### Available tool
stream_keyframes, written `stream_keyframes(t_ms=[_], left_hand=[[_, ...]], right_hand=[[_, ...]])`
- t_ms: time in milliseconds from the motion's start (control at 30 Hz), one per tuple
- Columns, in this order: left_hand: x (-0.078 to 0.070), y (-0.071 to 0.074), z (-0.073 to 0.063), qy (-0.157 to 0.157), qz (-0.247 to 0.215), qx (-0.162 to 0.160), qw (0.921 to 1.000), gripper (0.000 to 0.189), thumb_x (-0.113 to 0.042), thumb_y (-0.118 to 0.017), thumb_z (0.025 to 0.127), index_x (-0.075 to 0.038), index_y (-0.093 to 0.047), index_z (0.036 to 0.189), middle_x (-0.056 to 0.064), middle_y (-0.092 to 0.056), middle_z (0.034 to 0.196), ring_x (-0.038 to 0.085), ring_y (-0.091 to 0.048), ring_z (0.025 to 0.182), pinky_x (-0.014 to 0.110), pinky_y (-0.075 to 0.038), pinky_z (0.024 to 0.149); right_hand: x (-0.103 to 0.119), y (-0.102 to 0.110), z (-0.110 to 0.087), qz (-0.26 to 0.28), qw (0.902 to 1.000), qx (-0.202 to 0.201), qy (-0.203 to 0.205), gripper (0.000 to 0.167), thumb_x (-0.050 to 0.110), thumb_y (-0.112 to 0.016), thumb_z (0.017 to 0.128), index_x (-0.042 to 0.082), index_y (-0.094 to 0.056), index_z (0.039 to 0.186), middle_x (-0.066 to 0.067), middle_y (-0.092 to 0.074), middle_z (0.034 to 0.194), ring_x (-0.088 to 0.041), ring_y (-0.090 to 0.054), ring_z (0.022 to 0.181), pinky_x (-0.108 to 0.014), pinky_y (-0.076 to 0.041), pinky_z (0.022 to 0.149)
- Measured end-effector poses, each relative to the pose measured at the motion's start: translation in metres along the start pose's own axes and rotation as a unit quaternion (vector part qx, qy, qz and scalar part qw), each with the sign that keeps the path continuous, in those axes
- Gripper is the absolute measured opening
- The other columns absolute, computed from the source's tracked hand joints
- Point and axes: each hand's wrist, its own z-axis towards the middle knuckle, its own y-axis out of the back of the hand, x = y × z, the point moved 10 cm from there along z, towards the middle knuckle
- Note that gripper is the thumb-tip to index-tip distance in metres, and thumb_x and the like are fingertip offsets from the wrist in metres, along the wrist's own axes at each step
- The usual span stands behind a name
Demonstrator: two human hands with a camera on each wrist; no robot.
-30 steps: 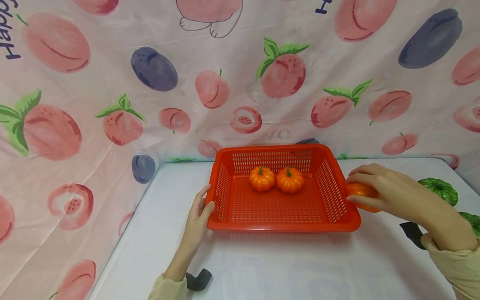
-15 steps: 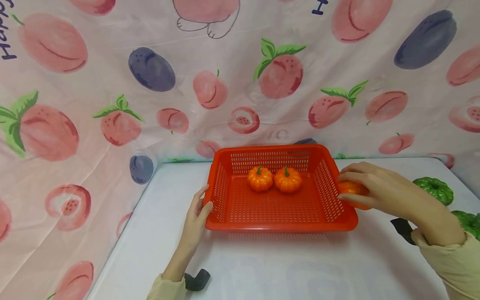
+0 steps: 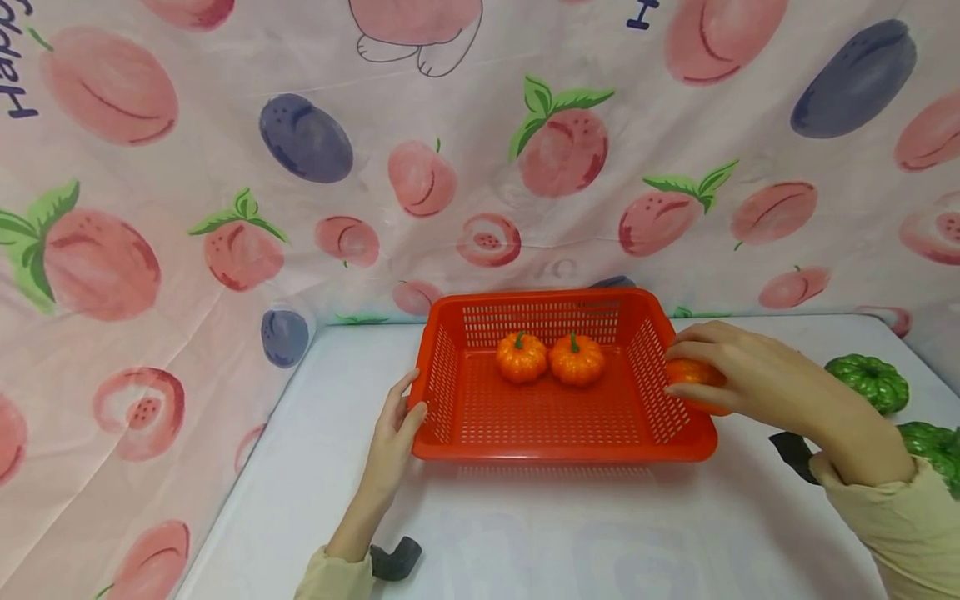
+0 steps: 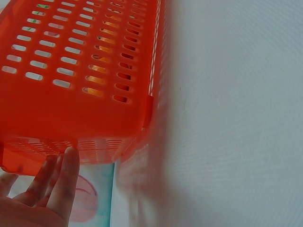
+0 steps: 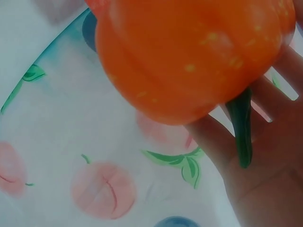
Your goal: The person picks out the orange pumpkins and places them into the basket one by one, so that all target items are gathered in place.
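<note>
My right hand [image 3: 738,371] grips an orange toy pumpkin [image 3: 693,375] at the right rim of a red plastic basket [image 3: 551,452]. In the right wrist view, the held pumpkin [image 5: 189,61] shows its dark green stem, with fingers behind it. Two more orange pumpkins, the left one [image 3: 521,358] and the right one [image 3: 577,360], sit side by side inside the basket. At the basket's left side, my left hand [image 3: 390,429] touches the rim with fingers and thumb. The left wrist view shows those fingers [image 4: 66,184] fairly straight against the basket's slotted wall [image 4: 71,104].
Two green pumpkin-like vegetables, one farther back [image 3: 870,383] and one nearer [image 3: 930,450], lie on the white table [image 3: 525,533] to the right, the nearer partly behind the right sleeve. A fruit-print cloth [image 3: 337,208] rises behind the table and along its left.
My right hand has moved left with the pumpkin, closer over the basket's right rim. The left hand stays at the left rim. The two pumpkins inside stay in place.
</note>
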Motion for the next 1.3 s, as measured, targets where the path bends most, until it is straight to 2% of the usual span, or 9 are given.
stream_keyframes(t_ms=[167, 400, 800, 1033, 1300], left_hand=[[0.001, 0.0, 0.0, 0.002, -0.004, 0.004, 1.0, 0.052, -0.02, -0.049, 0.105, -0.021, -0.033, 0.154, 0.019, -0.051, 0.142, 0.034, -0.055, 0.12, 0.021, -0.05, 0.091], [0.001, 0.0, 0.0, 0.002, -0.003, 0.004, 1.0, 0.052, -0.02, -0.049, 0.105, -0.02, -0.033, 0.154, 0.019, -0.051, 0.141, 0.034, -0.055, 0.12, 0.021, -0.05, 0.09], [0.0, 0.0, 0.0, -0.002, -0.003, 0.003, 1.0, 0.052, -0.02, -0.049, 0.105, -0.02, -0.033, 0.154, 0.02, -0.052, 0.14, 0.035, -0.055, 0.119, 0.021, -0.051, 0.09], [0.0, 0.0, 0.0, 0.0, 0.001, 0.003, 1.0, 0.052, -0.021, -0.05, 0.105, -0.02, -0.033, 0.154, 0.019, -0.052, 0.14, 0.034, -0.055, 0.12, 0.021, -0.05, 0.09], [0.0, 0.0, 0.0, 0.003, 0.0, 0.001, 1.0, 0.052, -0.019, -0.05, 0.104, -0.02, -0.034, 0.154, 0.02, -0.052, 0.14, 0.035, -0.055, 0.119, 0.02, -0.05, 0.09]], right_hand=[[0.005, -0.001, 0.004, -0.004, 1.0, -0.002, 0.009, 0.035, 0.038, -0.08, 0.082, 0.017, -0.074, 0.109, -0.005, -0.066, 0.116, -0.025, -0.06, 0.109, -0.048, -0.056, 0.084], [0.013, 0.001, 0.007, -0.004, 0.9993, -0.025, 0.028, 0.034, 0.037, -0.081, 0.081, 0.016, -0.074, 0.107, -0.002, -0.066, 0.115, -0.023, -0.06, 0.11, -0.047, -0.055, 0.086], [0.021, -0.002, 0.014, -0.001, 0.9989, -0.024, 0.042, 0.035, 0.036, -0.082, 0.08, 0.015, -0.075, 0.106, -0.003, -0.067, 0.112, -0.024, -0.062, 0.107, -0.047, -0.055, 0.086], [0.029, -0.006, 0.023, 0.009, 0.9985, -0.008, 0.054, 0.037, 0.038, -0.08, 0.082, 0.015, -0.074, 0.109, -0.002, -0.067, 0.114, -0.025, -0.061, 0.109, -0.048, -0.054, 0.089], [0.035, -0.017, 0.034, 0.019, 0.9985, 0.019, 0.049, 0.039, 0.041, -0.078, 0.084, 0.014, -0.074, 0.111, -0.004, -0.067, 0.115, -0.026, -0.062, 0.109, -0.049, -0.053, 0.091]])
